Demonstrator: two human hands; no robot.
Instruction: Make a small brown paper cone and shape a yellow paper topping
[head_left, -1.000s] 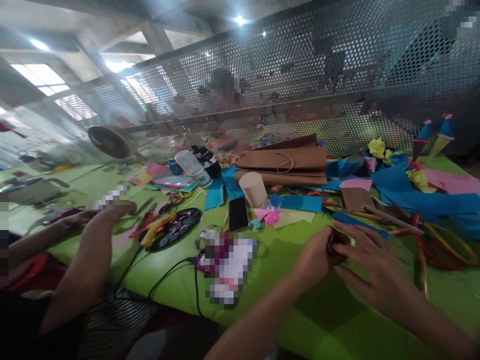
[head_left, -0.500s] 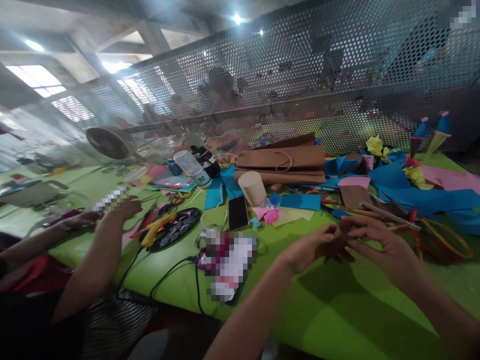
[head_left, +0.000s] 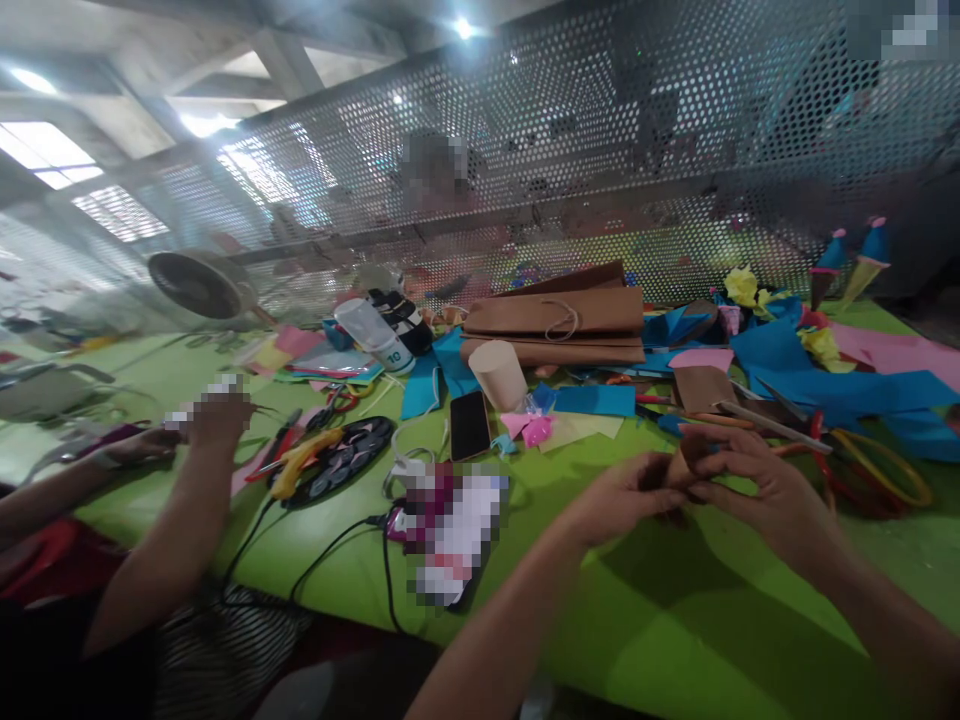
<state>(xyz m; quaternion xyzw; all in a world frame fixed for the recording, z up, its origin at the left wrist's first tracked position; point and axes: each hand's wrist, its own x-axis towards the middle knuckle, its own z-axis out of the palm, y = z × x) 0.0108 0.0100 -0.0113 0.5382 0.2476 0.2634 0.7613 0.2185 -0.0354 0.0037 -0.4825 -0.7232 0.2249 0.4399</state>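
Between my two hands is a small piece of brown paper [head_left: 684, 462], curled and partly covered by fingers. My left hand [head_left: 634, 492] pinches its near lower side. My right hand [head_left: 739, 468] grips it from the other side, thumb below and fingers above. Both hands are raised over the green table [head_left: 645, 630], and their shadow falls on it. Just beyond them lie brown paper scraps [head_left: 701, 390] and long-handled tools. Scissors with red and yellow handles [head_left: 885, 470] rest right of my right hand.
A phone with a lit screen [head_left: 461, 535], a dark phone [head_left: 469, 425], a beige cylinder [head_left: 499, 375] and a yellow glue gun [head_left: 306, 462] lie to the left. Folded brown paper [head_left: 555, 325] sits behind. A co-worker's hand [head_left: 217, 420] is at far left.
The view has shifted slightly, so the table things appear a little further left. My left fingers have closed in lower around the brown paper. The co-worker's raised hand has moved slightly left.
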